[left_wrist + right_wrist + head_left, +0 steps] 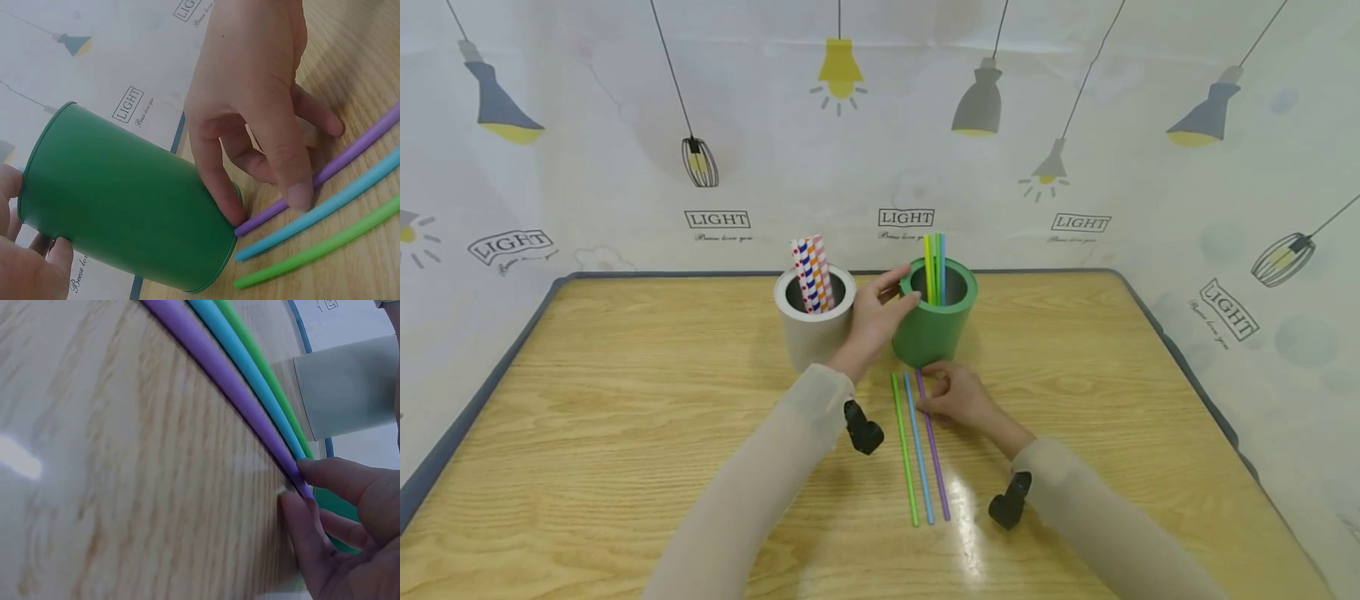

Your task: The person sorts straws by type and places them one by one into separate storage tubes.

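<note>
My left hand (874, 317) holds the green cup (928, 337) at its upper left side, thumb toward the front and fingers along the rim. Several yellow, green and blue straws (936, 275) stand in this cup. In front of it, three straws lie side by side on the table: green (905, 450), blue (919, 450) and purple (934, 446). With thumb and fingers on either side, my right hand (958, 396) pinches the purple straw near its far end. In the left wrist view, one fingertip meets that end beside the base of the cup.
Left of the green cup stands a white cup (816, 337) holding several patterned paper straws (812, 275). The wooden table (625, 417) ends at a backdrop (775, 167) printed with lamps, close behind both cups. A black wrist camera (862, 429) sits at my left cuff.
</note>
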Demonstrator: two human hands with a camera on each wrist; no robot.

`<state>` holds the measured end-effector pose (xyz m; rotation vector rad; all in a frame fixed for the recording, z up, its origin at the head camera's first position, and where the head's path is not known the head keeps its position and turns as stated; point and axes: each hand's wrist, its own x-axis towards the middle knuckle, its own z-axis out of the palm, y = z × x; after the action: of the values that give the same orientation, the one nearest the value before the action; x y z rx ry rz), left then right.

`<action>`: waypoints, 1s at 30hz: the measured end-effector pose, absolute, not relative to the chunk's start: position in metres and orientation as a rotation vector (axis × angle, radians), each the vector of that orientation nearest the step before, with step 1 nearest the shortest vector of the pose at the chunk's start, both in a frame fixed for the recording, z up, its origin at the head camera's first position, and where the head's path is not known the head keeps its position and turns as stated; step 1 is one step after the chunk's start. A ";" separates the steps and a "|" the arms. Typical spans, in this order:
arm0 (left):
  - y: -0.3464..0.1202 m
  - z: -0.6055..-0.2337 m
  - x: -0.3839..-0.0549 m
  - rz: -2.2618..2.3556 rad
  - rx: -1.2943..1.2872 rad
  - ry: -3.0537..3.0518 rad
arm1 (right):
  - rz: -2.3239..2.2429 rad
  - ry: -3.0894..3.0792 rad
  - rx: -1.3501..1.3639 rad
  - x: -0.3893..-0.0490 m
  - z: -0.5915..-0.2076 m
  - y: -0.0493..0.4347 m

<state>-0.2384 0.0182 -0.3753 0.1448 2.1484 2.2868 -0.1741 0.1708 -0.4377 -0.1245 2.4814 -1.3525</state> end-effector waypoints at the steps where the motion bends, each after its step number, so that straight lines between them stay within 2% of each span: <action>1: 0.018 -0.376 -0.239 2.283 0.144 2.155 | -1.346 2.477 -0.115 -0.174 -0.437 0.170; 30: 0.018 -0.376 -0.239 2.280 0.142 2.135 | -1.201 2.490 -0.120 -0.175 -0.431 0.165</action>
<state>-0.2395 0.0181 -0.3763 0.1424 2.1350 2.2804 -0.1752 0.1655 -0.4306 -0.1204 2.4905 -1.2010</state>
